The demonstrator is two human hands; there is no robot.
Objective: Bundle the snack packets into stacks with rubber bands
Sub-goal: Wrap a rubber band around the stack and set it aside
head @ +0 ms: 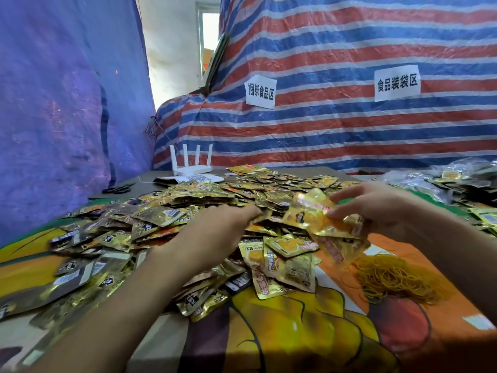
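Left hand (215, 232) reaches from the near edge into the heap of snack packets (161, 211) mid-surface. Its fingers (248, 213) are nearly straight with the tips on foil; blur hides whether they pinch one. Right hand (384, 208), just right of the heap, pinches a few gold packets (320, 219) between thumb and curled fingers. Rubber bands (390, 278) lie loose on the printed surface (295, 332), near right. Router (188, 168) and scissors (118, 189) sit far left.

A white paper sign (260, 92) taped to the striped tarp (349, 135) at twelve o'clock reads 捆绑食品区. A second white sign (397, 82) on the same tarp, toward one o'clock, reads 食品装袋区. Print on the gold snack packets (290, 246) is too blurred to read.
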